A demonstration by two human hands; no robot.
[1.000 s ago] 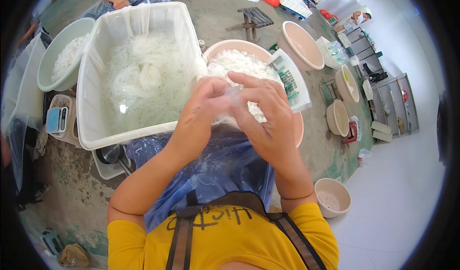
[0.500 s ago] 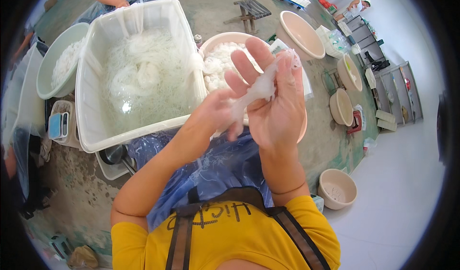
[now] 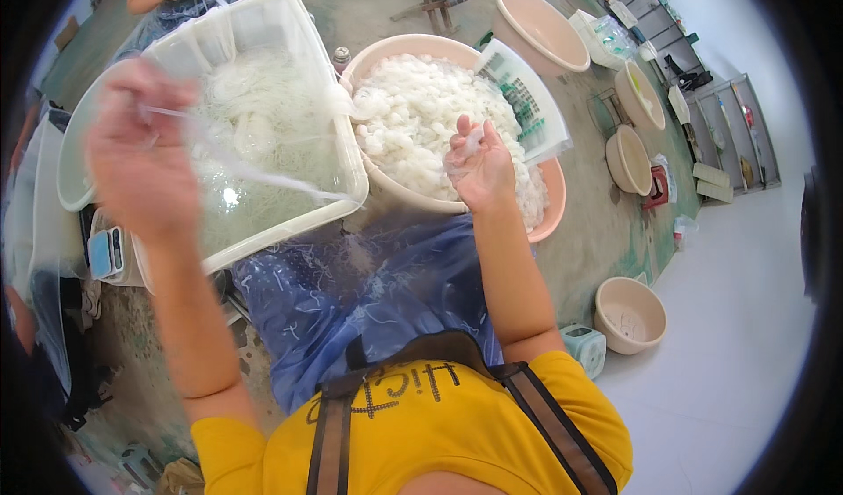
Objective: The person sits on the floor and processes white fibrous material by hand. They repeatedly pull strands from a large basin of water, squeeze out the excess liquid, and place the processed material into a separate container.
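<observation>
Stretching noodle strand (image 3: 263, 174) leftward, left hand (image 3: 140, 157), right hand (image 3: 479, 166)

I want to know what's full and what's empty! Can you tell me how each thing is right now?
Left hand: raised, blurred, pulling a white strand.
Right hand: closed on the strand's other end.
Strand: stretched between the hands.
Clear tub: holds loose white strands.
Pink basin: heaped with white coils.
Beige bowl: nearly empty.
</observation>
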